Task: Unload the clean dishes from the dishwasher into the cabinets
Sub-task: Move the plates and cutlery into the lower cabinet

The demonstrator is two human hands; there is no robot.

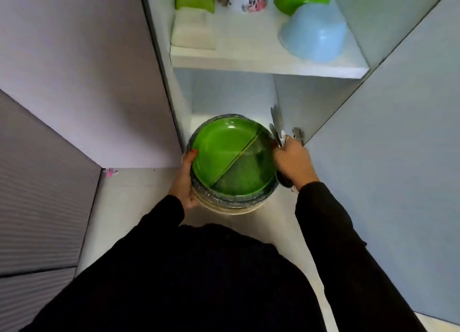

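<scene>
You hold a stack of plates [232, 197] at the mouth of the open cabinet, level with its lower compartment. The top piece is a green divided plate [231, 157]; beneath it sit a patterned rim and at least one cream plate, though the exact count cannot be told.

Grip state: your left hand [185, 180] cups the left edge of the stack, thumb curled over the green rim, remaining fingers hidden underneath. Your right hand [293, 162] steadies the right edge while its fingers are closed around what appear to be metal utensils [276, 130]; which fingers bear on the plates cannot be told.

Procedure: keep the stack level and advance it straight onto the lower shelf floor [199, 119]. Because the right hand is shared between two loads, let the left hand carry the weight. Set the far edge down first, then slide.

Clearances: the upper shelf edge [268, 66] overhangs the compartment, so keep the stack low. The left cabinet wall [181, 102] lies just beside the plates. The open door [388, 157] stands close to your right hand; the utensil tips are near the right inner wall and could strike it. The compartment behind the stack looks unoccupied.
</scene>
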